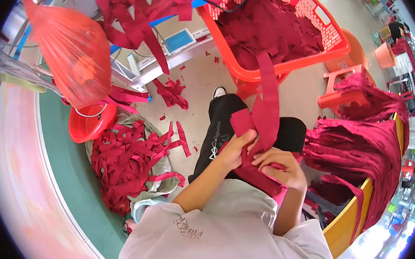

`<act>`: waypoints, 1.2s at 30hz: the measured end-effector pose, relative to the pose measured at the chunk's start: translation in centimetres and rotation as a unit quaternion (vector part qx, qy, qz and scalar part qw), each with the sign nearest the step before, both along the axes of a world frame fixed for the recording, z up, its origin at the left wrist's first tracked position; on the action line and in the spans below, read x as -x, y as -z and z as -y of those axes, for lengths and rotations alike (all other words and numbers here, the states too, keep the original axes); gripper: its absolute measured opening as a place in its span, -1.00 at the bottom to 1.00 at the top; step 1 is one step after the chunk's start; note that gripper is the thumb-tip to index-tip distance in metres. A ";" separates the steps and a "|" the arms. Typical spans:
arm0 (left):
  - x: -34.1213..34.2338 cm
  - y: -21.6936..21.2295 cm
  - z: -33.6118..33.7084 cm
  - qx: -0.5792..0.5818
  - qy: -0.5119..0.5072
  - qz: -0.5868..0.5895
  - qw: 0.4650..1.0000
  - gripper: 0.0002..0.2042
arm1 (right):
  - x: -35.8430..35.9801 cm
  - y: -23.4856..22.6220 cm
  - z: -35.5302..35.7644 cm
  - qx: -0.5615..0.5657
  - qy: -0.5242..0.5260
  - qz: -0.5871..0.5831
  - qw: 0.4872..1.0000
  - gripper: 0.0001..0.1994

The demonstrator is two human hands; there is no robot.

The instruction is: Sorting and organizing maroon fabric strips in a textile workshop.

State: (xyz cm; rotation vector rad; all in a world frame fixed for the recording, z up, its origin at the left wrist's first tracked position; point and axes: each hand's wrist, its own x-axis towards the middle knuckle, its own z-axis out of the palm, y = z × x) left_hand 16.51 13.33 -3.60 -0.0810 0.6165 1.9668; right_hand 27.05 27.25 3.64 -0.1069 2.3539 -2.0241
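A long dark-red fabric strip [267, 107] runs from the red plastic basket [248, 74] down to my lap. My left hand [235, 150] pinches it between thumb and fingers, and a short folded end sticks up beside the thumb. My right hand [285, 168] has its fingers curled on the cloth just to the right, close to the left hand. More of the same red cloth [257, 176] lies folded across my lap beneath both hands. The basket in front of me is heaped with matching strips [271, 30].
Left of me, a sack [168, 168] overflows with red strips beside a red bucket [91, 123]. An orange-red plastic bag [70, 50] hangs above them. On the right, long red cloth [357, 146] drapes over a yellow board [346, 221]. A red stool [344, 91] stands beyond.
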 end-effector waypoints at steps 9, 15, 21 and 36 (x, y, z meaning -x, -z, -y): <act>-1.3 1.8 -0.1 0.160 0.028 -0.038 0.986 -0.88 | -3.9 4.0 1.2 0.088 0.246 0.060 0.963 -0.73; -2.0 1.1 0.2 0.214 -0.015 -0.077 0.974 -0.86 | -1.5 5.5 1.6 0.060 0.293 0.098 0.949 -0.75; -1.6 1.9 1.1 0.114 -0.057 -0.103 0.986 -0.75 | -0.1 1.3 2.5 -0.260 0.441 -0.017 0.859 -0.87; -3.8 1.1 3.0 0.143 -0.045 -0.167 0.974 -0.39 | 0.0 -0.3 3.9 0.027 0.142 -0.013 0.989 -0.91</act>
